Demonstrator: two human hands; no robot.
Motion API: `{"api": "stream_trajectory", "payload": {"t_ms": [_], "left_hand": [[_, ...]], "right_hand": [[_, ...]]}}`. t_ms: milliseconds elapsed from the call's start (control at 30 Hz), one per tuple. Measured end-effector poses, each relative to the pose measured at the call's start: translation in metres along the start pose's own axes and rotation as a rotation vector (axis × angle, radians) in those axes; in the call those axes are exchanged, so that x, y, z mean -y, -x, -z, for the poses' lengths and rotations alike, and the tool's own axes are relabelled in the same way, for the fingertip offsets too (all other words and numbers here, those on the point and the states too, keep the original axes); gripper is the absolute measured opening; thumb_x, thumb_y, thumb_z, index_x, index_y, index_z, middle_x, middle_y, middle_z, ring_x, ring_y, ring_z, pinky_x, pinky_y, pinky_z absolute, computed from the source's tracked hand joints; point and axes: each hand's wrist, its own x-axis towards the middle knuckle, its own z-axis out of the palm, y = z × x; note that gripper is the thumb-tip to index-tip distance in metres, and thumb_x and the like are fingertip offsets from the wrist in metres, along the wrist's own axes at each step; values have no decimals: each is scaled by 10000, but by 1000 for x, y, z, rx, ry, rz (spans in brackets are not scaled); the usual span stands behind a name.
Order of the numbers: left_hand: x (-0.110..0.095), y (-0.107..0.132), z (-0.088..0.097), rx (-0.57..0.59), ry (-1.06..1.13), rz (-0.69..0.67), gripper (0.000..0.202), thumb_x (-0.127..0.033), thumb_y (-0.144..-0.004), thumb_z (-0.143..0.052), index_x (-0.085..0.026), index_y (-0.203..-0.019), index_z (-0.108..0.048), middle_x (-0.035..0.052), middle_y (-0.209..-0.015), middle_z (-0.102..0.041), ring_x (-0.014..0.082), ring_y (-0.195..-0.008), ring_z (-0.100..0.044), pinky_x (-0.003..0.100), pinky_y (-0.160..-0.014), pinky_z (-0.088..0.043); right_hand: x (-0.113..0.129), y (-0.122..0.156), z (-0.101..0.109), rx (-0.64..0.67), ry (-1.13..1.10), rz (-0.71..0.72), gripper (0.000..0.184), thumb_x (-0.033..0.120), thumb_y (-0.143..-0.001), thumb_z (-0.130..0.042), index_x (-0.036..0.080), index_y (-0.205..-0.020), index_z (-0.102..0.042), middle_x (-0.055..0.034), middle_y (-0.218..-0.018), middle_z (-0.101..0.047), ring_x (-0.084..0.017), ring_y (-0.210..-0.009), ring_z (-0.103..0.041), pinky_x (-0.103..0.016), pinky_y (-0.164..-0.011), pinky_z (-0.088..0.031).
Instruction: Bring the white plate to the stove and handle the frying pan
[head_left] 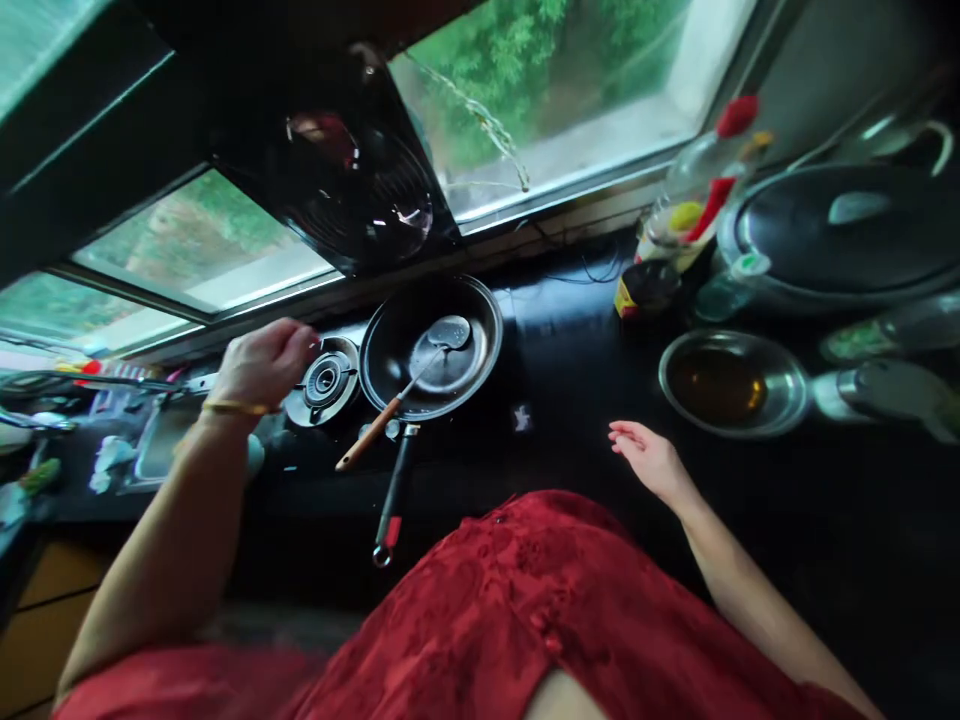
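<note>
My left hand (268,362) is raised just left of the bare gas burner (327,380), its fingers curled closed. What they hold, if anything, is hidden. A dark frying pan (480,375) sits right of that burner, its black handle (396,490) toward me. A spatula with a metal head (450,332) and wooden handle (379,430) lies across the pan, the handle over the rim. My right hand (651,462) hovers near the counter's front, fingers loosely stretched out and holding nothing. The nearest thing to it is a metal bowl (796,400) of brown liquid.
A large lidded pot (847,240) stands at the back right, with bottles (686,200) and a dark jar (651,288) beside it. A sink (161,440) is at the left. The range hood (360,190) hangs low above the pan, before the windows.
</note>
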Motion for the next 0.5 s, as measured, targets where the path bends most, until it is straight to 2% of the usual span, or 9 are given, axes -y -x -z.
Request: {"api": "stream_trajectory", "payload": {"t_ms": [33, 100, 167, 233, 300, 367, 433, 500], "left_hand": [[-38, -1, 5, 2, -12, -91, 401, -476, -894, -311, -200, -902, -602, -56, -732, -602, 124, -752, -595, 240, -782, -449], [-113, -5, 1, 30, -78, -228, 462, -507, -903, -309, -175, -847, -624, -27, -730, -584, 140, -792, -608, 270, -802, -438], [-178, -14, -17, 47, -126, -347, 462, -490, -919, -318, -156, -873, -634, -2, -739, -575, 173, -877, -618, 306, -839, -426], [-233, -27, -45, 68, -159, -448, 442, -447, -932, -332, -128, -962, -636, 23, -796, -580, 225, -986, -606, 353, -876, -410], [-277, -44, -79, 132, -160, -501, 416, -378, -943, -334, -101, -1061, -622, 48, -901, -598, 255, -1070, -573, 384, -902, -394], [-311, -60, -115, 204, -144, -529, 365, -301, -942, -366, -94, -1102, -621, 62, -993, -616, 249, -1092, -560, 379, -915, -394], [-337, -74, -147, 246, -130, -534, 315, -241, -936, -403, -85, -1076, -639, 76, -1025, -636, 228, -1058, -576, 352, -914, -410], [-357, -87, -174, 303, -109, -497, 297, -217, -939, -413, -84, -1093, -629, 101, -1082, -640, 215, -1056, -578, 321, -922, -418]], "right_hand": [[-11, 13, 5, 8, -18, -15, 317, 347, -813, -506, 176, -1047, -635, -95, -982, -696, -183, -796, -683, -337, -778, -554], [-30, 38, 16, 24, -27, -44, 322, 349, -815, -489, 183, -1051, -634, -91, -988, -699, -187, -822, -683, -334, -788, -550], [-49, 63, 33, 14, 29, -55, 324, 358, -809, -484, 201, -1044, -642, -82, -997, -701, -194, -859, -678, -336, -818, -538], [-71, 87, 55, -37, 117, -76, 335, 375, -804, -472, 222, -1044, -649, -75, -1008, -700, -204, -875, -674, -340, -833, -528], [-97, 112, 80, -118, 197, -143, 360, 396, -797, -444, 236, -1044, -650, -75, -996, -701, -215, -848, -676, -349, -813, -528], [-124, 134, 103, -196, 260, -245, 387, 420, -782, -418, 246, -1039, -648, -78, -959, -705, -235, -817, -678, -372, -779, -533], [-150, 153, 120, -248, 296, -340, 401, 445, -758, -405, 257, -1012, -651, -81, -911, -711, -264, -795, -683, -405, -754, -539], [-172, 166, 126, -279, 295, -399, 388, 467, -737, -397, 285, -956, -660, -79, -857, -718, -288, -771, -689, -431, -722, -549]]}}
